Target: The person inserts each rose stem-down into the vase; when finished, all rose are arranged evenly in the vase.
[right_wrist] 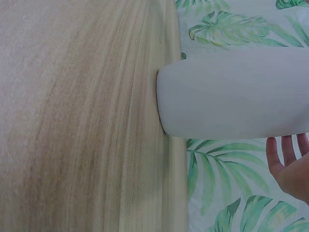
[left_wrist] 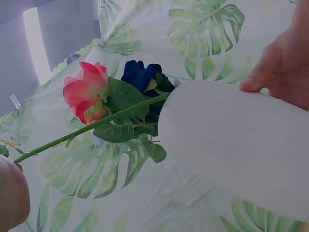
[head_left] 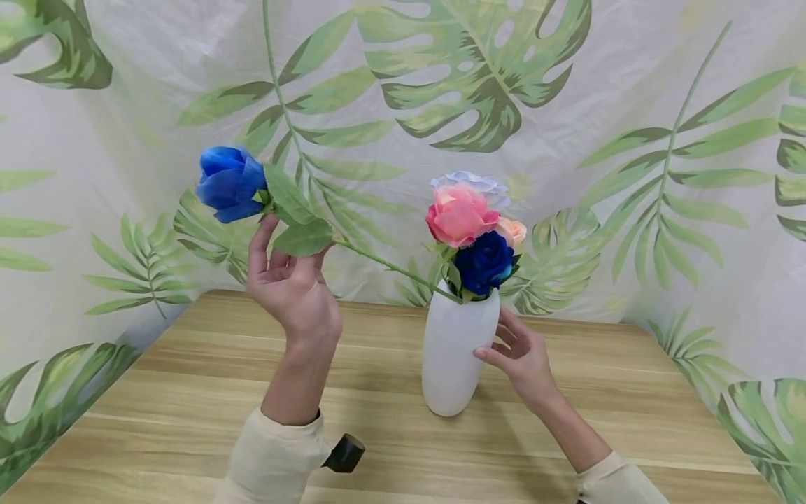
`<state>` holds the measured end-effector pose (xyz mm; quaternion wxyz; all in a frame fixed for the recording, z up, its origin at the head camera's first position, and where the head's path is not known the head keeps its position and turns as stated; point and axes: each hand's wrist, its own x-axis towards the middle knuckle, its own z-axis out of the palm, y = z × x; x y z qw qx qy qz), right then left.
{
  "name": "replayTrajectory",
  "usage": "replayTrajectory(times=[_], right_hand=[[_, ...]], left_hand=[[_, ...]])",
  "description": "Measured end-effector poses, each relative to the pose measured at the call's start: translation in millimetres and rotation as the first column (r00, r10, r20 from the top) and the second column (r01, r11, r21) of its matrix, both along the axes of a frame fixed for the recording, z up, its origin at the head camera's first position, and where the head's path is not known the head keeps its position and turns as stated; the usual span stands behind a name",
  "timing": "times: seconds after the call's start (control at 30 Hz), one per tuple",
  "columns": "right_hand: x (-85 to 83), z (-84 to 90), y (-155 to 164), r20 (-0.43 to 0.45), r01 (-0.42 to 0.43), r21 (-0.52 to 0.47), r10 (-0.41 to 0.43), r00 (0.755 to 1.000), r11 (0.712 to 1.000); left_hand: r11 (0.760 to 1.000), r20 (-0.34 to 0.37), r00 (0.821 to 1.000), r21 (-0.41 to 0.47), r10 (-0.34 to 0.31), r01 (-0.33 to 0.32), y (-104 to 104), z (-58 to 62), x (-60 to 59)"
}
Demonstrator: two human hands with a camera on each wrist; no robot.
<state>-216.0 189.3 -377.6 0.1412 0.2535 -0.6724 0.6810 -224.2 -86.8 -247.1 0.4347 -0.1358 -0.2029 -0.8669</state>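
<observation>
My left hand (head_left: 299, 297) is raised at the left and holds a blue artificial rose (head_left: 229, 183) by its stem, just under the bloom and partly behind its leaves. The green stem (left_wrist: 72, 137) slants down to the mouth of a white vase (head_left: 456, 350); whether its end is inside cannot be told. Upright on the table, the vase is held at its right side by my right hand (head_left: 522, 357), thumb in front and fingers behind. A pink rose (head_left: 462, 213), a dark blue rose (head_left: 485, 262), a peach rose (head_left: 513, 231) and a pale bluish one (head_left: 478, 183) stand in it.
The vase stands on a wood-grain table (head_left: 189, 406), whose far edge lies behind it. A white cloth with green leaf prints (head_left: 630, 91) hangs around the back and sides. A black cylindrical piece (head_left: 345, 453) sticks out by the left sleeve.
</observation>
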Motion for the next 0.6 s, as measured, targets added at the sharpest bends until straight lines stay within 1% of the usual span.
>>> replayTrajectory(times=[0.1, 0.33, 0.6], right_hand=[[0.1, 0.0, 0.2, -0.001, 0.000, -0.002, 0.000, 1.000, 1.000], [-0.1, -0.9, 0.4, -0.002, 0.004, -0.001, -0.004, 1.000, 1.000], [-0.2, -0.9, 0.4, 0.002, 0.007, 0.003, -0.007, 1.000, 1.000]], left_hand=[[0.999, 0.000, 1.000, 0.016, 0.028, -0.028, 4.4, 2.4, 1.1], [0.995, 0.015, 0.995, 0.015, 0.095, -0.095, 12.8, 5.2, 2.0], [0.982, -0.002, 0.982, 0.026, 0.188, -0.188, 18.6, 10.0, 2.8]])
